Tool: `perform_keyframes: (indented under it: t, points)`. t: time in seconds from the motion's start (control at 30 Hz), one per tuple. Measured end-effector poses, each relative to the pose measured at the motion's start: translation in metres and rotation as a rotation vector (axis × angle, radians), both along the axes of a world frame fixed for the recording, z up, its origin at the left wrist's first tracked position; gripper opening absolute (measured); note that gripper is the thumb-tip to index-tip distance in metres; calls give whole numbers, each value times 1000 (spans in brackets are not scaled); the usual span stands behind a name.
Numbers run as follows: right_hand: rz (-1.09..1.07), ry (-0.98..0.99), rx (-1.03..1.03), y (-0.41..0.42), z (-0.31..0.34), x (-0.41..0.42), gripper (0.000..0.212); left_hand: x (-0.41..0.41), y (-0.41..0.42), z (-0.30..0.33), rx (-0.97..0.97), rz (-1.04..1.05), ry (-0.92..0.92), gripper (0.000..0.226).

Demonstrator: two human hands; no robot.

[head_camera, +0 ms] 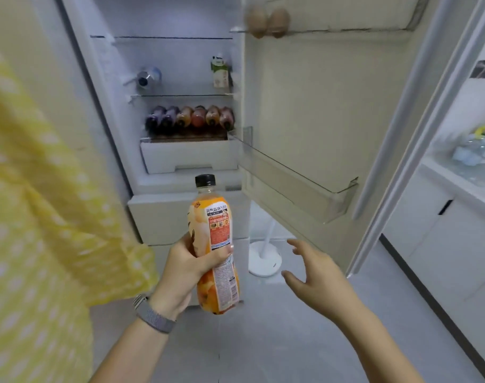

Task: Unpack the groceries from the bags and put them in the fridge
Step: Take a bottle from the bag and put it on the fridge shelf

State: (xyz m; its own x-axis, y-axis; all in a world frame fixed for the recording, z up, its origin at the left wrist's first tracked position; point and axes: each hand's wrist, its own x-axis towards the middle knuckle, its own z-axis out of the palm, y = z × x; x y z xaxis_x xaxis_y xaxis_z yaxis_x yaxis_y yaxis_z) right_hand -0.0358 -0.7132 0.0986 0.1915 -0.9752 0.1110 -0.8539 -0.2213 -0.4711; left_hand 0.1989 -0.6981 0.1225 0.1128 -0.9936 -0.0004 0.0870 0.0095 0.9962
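Head view: with the bottle (215, 244) gripped upright by the left hand (186, 272) before the fridge (180, 161) and the right hand (315, 280) spread empty, it is best laid beside the shelved bottles (190, 118).

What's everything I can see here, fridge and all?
Bottle held: one, orange label, black cap, in front of the open fridge.
Bottles lying down: six, purple to orange, lower fridge shelf.
Carton: one, green and white, middle shelf, right.
Metal container: one, silver, middle shelf, left.
Eggs: two, brown, top door rack.
Door bin: one, clear.
Stand base: one, white, on the floor.
Left hand: grips the held bottle.
Right hand: open, holding nothing.
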Motion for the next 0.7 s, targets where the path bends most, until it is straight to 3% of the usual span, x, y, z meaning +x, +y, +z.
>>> perform_keyframes:
  t: [0.27,0.7]
  points:
    - [225,-43,-94,-105,16,118,64,89,-49,-4,-7,215,80,67]
    - [302,-109,-13,-277,9,220,57,173,-219,-9,12,177,-25,67]
